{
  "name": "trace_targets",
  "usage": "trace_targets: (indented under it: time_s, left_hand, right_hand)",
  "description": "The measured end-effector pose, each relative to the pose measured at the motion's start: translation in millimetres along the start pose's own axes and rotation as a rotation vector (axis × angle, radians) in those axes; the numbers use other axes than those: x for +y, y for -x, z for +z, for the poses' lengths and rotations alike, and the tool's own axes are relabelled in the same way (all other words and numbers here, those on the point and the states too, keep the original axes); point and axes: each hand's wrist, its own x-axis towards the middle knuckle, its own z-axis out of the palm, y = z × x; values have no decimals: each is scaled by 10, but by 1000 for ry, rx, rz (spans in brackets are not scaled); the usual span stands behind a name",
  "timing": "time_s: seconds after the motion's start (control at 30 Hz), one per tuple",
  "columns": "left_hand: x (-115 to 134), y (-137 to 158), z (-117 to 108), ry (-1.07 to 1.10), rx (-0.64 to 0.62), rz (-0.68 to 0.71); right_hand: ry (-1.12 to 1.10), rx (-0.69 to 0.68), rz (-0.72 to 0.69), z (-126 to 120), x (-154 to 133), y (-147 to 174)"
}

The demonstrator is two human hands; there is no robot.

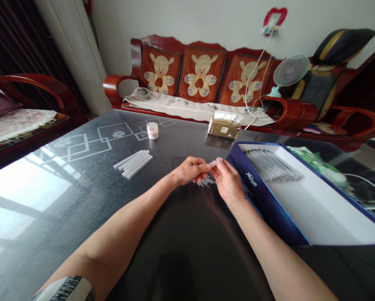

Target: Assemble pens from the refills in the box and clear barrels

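My left hand [192, 170] and my right hand [228, 179] meet over the table, fingers closed in a pinch. A small translucent whitish piece [214, 163] is held between their fingertips; its exact kind is too small to make out. Just below the hands, several short pale pieces [207, 182] lie on the dark tabletop, partly hidden by my fingers. Farther left rests a bundle of white sticks [133, 164], lying side by side at a slant.
Right of my hands stands a blue box [269, 200] with a white inside, holding several dark-tipped, pen-like rods [270, 165]. Toward the back are a small round tub [152, 130] and a tissue box [223, 127]. A green-and-white bag [319, 167] lies beyond the blue box.
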Motion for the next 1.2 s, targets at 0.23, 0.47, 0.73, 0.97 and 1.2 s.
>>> trace_targets:
  time_s: [0.23, 0.47, 0.73, 0.97, 1.2]
  left_hand:
    - [118, 45, -96, 337, -261, -194]
    - [-84, -20, 58, -224, 165, 99]
    - [-15, 29, 54, -59, 27, 38]
    - [-59, 29, -154, 315, -92, -26]
    - [-153, -25, -206, 358, 87, 27]
  right_hand:
    - [-8, -150, -10, 52, -72, 35]
    - [-37, 47, 43, 10, -31, -22]
    - [-27, 131, 12, -23, -110, -66]
    - [334, 84, -96, -261, -267, -179]
    - [1379, -148, -447, -383, 34, -67]
